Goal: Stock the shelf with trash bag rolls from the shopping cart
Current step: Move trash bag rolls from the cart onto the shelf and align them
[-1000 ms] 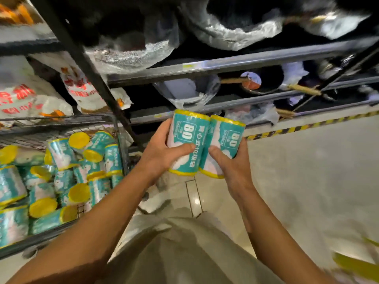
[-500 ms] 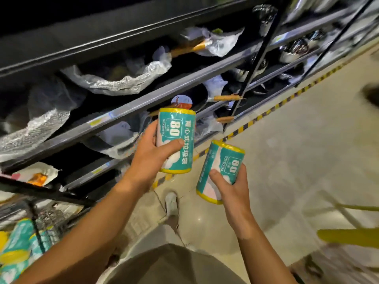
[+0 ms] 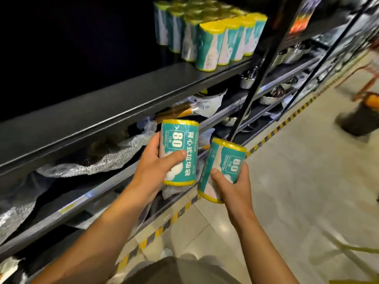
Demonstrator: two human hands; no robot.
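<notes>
My left hand (image 3: 155,171) grips an upright teal trash bag roll (image 3: 181,148) with yellow ends and "80" on its label. Beside it, my right hand (image 3: 233,185) grips a second, tilted trash bag roll (image 3: 223,167) of the same kind. Both rolls are held in front of the lower shelves, below the dark shelf board (image 3: 127,99). Several stocked rolls (image 3: 211,35) stand upright in rows on that shelf at the upper right. The shopping cart is out of view.
Lower shelves (image 3: 86,197) hold plastic-wrapped pans and metal bowls (image 3: 274,95). A black upright post (image 3: 260,74) divides the shelving. Yellow-black tape (image 3: 266,138) runs along the floor edge. A dark blurred object (image 3: 359,117) stands on the floor at right.
The view has swung up and to the right, away from the cart, bringing the stocked shelf into sight. Both hands still hold their rolls, which have drawn apart.
</notes>
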